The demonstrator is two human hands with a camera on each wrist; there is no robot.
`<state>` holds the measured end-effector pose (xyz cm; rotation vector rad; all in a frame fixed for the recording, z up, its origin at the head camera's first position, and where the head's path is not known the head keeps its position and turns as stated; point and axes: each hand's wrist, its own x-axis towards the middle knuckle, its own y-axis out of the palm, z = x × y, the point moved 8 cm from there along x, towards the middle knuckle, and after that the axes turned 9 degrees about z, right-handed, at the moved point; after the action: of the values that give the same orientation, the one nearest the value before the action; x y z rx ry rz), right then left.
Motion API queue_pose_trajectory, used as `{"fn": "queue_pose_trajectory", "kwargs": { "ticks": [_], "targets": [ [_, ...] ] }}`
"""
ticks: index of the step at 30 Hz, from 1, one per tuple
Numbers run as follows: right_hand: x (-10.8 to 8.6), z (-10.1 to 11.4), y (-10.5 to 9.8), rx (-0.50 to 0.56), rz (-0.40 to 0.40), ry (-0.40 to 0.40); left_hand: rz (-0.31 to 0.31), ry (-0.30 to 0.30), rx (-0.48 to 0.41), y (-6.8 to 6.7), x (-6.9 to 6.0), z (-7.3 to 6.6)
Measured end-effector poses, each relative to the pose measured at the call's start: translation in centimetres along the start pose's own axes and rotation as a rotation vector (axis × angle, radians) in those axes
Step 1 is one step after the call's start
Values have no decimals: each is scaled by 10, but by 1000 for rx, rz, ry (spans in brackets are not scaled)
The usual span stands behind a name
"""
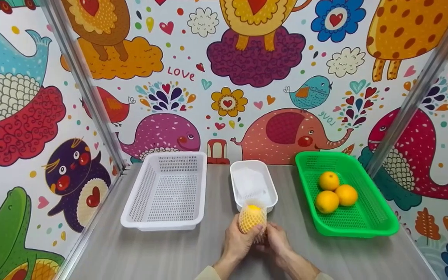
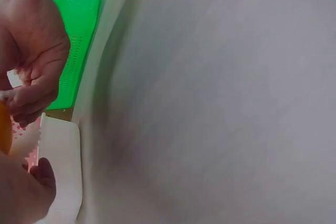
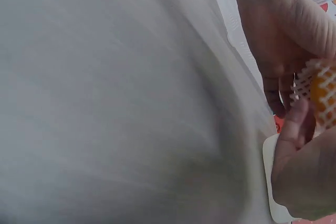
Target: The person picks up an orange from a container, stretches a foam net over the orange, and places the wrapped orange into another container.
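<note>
An orange in a white foam net sleeve (image 1: 252, 221) is held up just in front of the small white tub. My left hand (image 1: 235, 240) grips it from the left, the thumb lying across its front. At the sleeve's near end, my right hand (image 1: 279, 242) pinches the netting; its fingertips are partly hidden in the head view. The right wrist view shows the open mesh of the foam net (image 3: 326, 95) around the orange, with the right hand's thumb (image 3: 295, 121) against its edge.
A white perforated basket (image 1: 161, 223) stands on the left. The small white tub (image 1: 273, 194), in the middle, has thin whitish material (image 1: 249, 182) inside. On the right, a green basket (image 1: 364, 229) contains three bare oranges (image 1: 327, 201). Patterned walls enclose the grey table (image 1: 161, 256).
</note>
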<state>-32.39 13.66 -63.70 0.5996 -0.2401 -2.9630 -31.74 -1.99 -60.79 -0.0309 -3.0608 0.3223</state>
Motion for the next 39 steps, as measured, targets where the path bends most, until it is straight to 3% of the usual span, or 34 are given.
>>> {"fn": "queue_pose_trajectory", "kwargs": {
  "ticks": [7, 13, 22, 28, 35, 39],
  "targets": [
    [0, 12, -3, -179, -42, -154, 4, -27, -153, -4, 2, 2],
    [-8, 29, 1, -103, 37, -247, 44, -66, -277, 0, 1, 2],
    [-10, 30, 15, 6, 229, -172, 142, -59, -310, 5, 1, 0],
    [-9, 27, 16, -20, 236, -141, 132, -55, -255, 1, -1, -1],
    [-5, 24, 9, 52, 150, -160, 103, -87, -24, -8, -2, -4],
    [-3, 21, 4, 60, 98, -151, 85, -69, 3, -12, -3, -7]
  ]
}}
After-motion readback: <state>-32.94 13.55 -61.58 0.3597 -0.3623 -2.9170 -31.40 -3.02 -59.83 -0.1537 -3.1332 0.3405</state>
